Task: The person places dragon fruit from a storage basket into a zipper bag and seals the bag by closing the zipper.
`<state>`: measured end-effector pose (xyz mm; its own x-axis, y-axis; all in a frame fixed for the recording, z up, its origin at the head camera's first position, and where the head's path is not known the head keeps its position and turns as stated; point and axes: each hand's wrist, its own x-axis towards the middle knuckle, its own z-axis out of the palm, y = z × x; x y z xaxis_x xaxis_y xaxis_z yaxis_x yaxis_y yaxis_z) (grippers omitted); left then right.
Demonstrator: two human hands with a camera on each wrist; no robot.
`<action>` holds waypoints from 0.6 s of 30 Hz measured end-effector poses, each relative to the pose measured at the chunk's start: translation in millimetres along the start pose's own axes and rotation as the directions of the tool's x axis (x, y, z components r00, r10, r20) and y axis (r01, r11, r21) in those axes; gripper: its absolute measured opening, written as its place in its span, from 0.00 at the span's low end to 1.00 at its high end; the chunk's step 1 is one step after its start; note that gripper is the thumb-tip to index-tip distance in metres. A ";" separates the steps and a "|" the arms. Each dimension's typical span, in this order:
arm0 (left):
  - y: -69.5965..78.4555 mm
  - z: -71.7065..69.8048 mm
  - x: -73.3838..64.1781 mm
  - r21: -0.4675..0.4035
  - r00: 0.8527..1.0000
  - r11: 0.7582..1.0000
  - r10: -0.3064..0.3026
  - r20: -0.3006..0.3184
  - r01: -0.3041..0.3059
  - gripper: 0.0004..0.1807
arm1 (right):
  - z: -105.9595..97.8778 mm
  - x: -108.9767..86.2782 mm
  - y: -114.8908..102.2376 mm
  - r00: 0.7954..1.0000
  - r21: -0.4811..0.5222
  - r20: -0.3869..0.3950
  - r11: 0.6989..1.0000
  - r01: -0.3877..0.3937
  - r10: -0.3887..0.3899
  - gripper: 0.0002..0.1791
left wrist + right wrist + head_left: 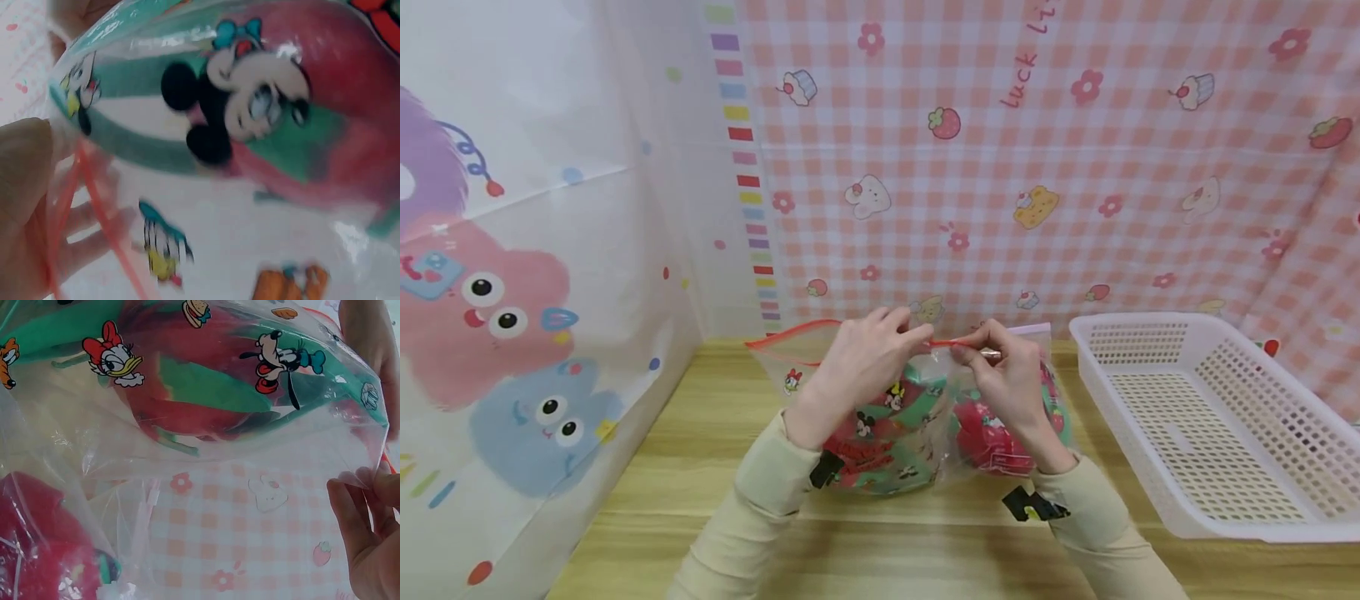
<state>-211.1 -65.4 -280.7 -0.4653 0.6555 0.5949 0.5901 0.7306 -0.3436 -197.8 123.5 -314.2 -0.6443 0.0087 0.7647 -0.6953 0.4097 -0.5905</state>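
A clear zip bag (891, 433) with cartoon characters printed on it stands on the wooden table, with red and green contents inside. Its red zip edge (793, 333) gapes at the left end. My left hand (868, 354) grips this top edge near its middle; in the left wrist view its thumb (25, 169) is in front and the fingers show through the film. At the bag's right top corner, my right hand (1011, 379) pinches the red zip between thumb and fingertips. Behind my right hand sits a second clear zip bag (992, 442), with a pale lilac top edge and red contents.
To the right stands a white perforated plastic basket (1127, 425). A pink checked cloth (985, 167) hangs behind the wooden table (647, 500), and a white cloth with cartoon figures (647, 250) closes off the left side.
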 end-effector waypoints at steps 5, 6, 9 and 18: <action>-13.2 -1.0 -11.8 -0.030 0.995 0.998 -0.059 0.082 0.061 0.05 | -3.9 1.4 -6.9 0.996 -0.009 0.031 0.996 -0.085 0.085 0.04; -16.4 -1.2 -14.6 -0.027 0.994 0.997 -0.070 0.089 0.073 0.06 | -4.3 1.3 -4.0 0.994 -0.004 0.033 0.995 -0.100 0.100 0.04; -28.1 -0.2 -25.5 -0.023 0.990 0.994 -0.104 0.090 0.107 0.06 | -5.1 -0.4 16.2 0.984 0.040 0.035 0.984 -0.174 0.173 0.03; -76.0 0.4 -75.0 -0.041 0.956 0.955 -0.291 0.048 0.293 0.07 | -13.1 -1.2 39.6 0.928 0.066 0.058 0.926 -0.372 0.368 0.07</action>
<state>-221.3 -170.0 -299.5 -0.6481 0.4231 0.6332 0.4542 0.8821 -0.1246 -220.4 151.6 -335.1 -0.8725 0.1057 0.4770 -0.4254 0.3156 -0.8482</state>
